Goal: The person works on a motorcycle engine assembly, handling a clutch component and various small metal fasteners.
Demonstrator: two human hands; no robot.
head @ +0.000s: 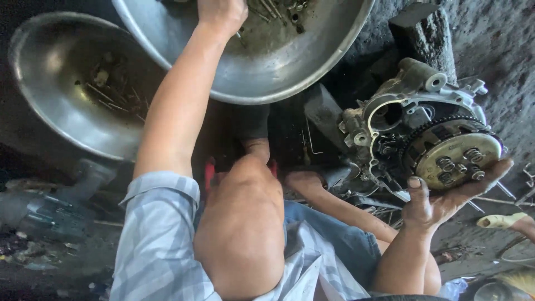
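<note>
**Two pans, one clutch**

Your left hand [222, 14] is down in the upper steel pan [323, 61] among loose bolts and small parts; can't tell if it's gripping any. The second pan [50, 83] holds a few more bolts. Your right hand [446, 198], palm open, cups the clutch assembly [454, 156] on the engine case [401, 111].

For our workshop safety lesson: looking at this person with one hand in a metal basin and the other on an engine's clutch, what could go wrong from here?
1. The right hand alone cups the clutch assembly from below; the engine case looks unsecured and might tip.
2. The left hand reaches into the metal basin of loose bolts outside the centre of view; a finger could get pricked.
3. Both hands are bare near the toothed gear rim.
</note>
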